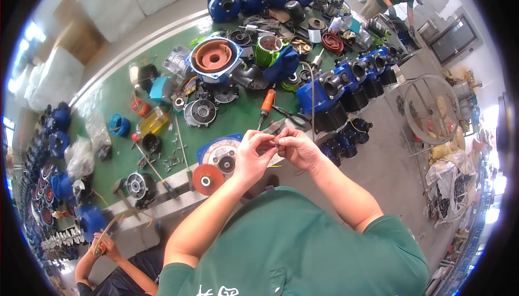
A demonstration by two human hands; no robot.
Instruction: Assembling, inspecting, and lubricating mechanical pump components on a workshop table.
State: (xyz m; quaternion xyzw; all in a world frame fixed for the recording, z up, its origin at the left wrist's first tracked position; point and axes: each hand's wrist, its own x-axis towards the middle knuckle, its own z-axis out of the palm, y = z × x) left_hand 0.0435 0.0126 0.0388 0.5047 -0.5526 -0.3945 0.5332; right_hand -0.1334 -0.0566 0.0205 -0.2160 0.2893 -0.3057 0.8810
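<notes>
- From my remote feed, I see the left hand and right hand close together, fingertips pinched.
- Between those fingertips I make out a small dark piece, mostly hidden and too small to identify.
- Just left of the left hand lie a blue-edged flange and a reddish disc.
- Beyond the hands, I spot an orange-handled screwdriver and pliers on the green tabletop.
</notes>
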